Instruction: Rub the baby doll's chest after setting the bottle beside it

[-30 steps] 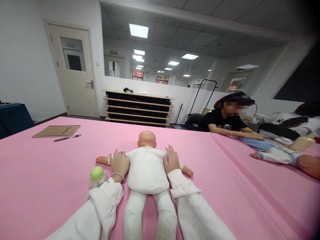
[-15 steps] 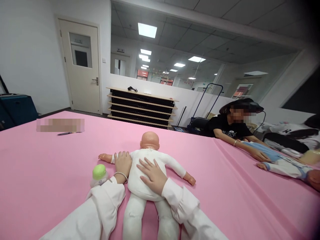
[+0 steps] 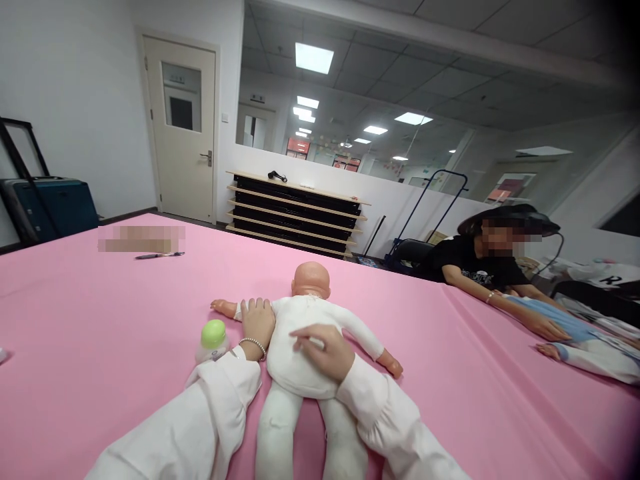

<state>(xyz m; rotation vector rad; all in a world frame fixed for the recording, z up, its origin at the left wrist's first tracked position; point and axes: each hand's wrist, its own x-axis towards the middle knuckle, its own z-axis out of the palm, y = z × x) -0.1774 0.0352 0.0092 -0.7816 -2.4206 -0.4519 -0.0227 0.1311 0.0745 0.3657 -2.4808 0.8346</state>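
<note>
Both palms lie flat, gripping nothing — left hand (image 3: 257, 320) and right hand (image 3: 325, 350) seemingly steadying the face-down doll (image 3: 300, 333), a bottle (image 3: 213, 340) at nine o'clock.

doll (image 3: 300, 347) face hidden, legs cut off, notebook (image 3: 141, 239) blurred

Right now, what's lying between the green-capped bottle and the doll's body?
In the head view, only the left hand, resting at the doll's shoulder, and its white sleeve lie between it and the bottle.
</note>
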